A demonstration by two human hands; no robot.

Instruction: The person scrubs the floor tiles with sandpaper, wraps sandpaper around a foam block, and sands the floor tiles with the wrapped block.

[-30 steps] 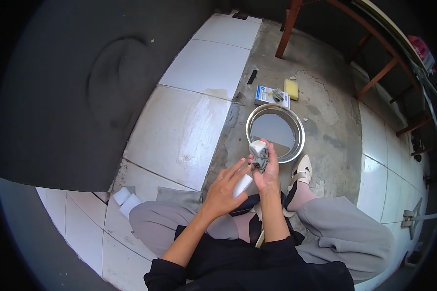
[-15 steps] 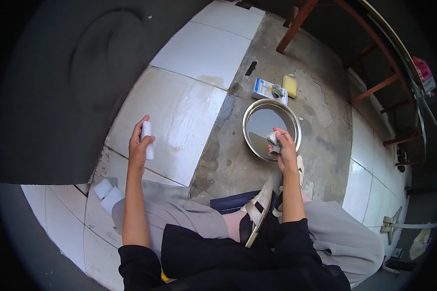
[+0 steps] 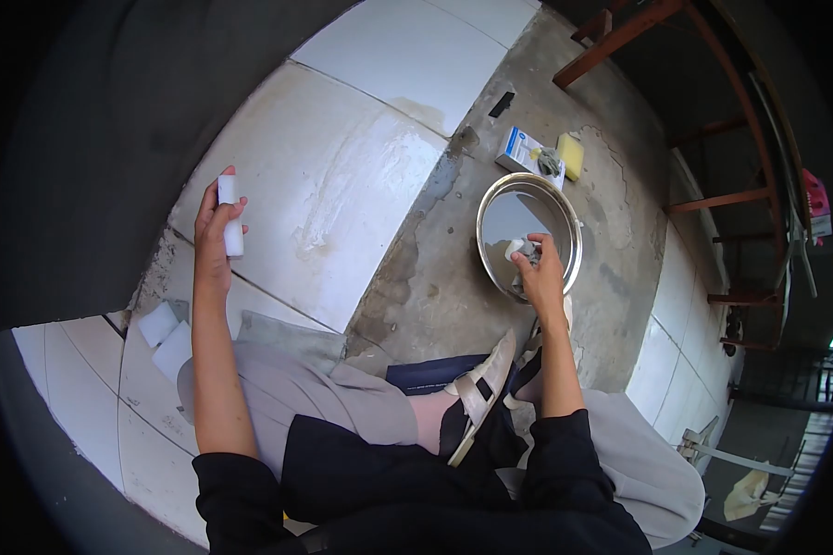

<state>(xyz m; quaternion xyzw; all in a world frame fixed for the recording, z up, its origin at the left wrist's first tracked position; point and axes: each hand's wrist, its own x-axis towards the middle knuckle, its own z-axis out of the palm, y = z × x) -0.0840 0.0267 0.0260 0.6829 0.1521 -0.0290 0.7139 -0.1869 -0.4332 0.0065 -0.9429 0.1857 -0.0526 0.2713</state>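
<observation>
My left hand (image 3: 211, 231) is closed round a white sponge block (image 3: 231, 239), held upright over the white floor tiles at the left. My right hand (image 3: 543, 276) grips a crumpled, worn sponge (image 3: 526, 250), part white and part dirty grey, above a round metal basin (image 3: 578, 236) with water in it. The fingers hide some of that sponge. White smears mark the large tile (image 3: 342, 185) between my two hands.
Behind the basin lie a blue-and-white box (image 3: 516, 145) with a grey scrap (image 3: 550, 162) on it, a yellow sponge (image 3: 571, 155) and a black strip (image 3: 502, 104). White blocks (image 3: 157, 324) rest beside my leg. A wooden frame (image 3: 620, 42) stands at upper right.
The view has shifted. My left hand with the white sponge block appears farther left and higher. My right hand's fingers have turned slightly around the worn sponge, still over the basin.
</observation>
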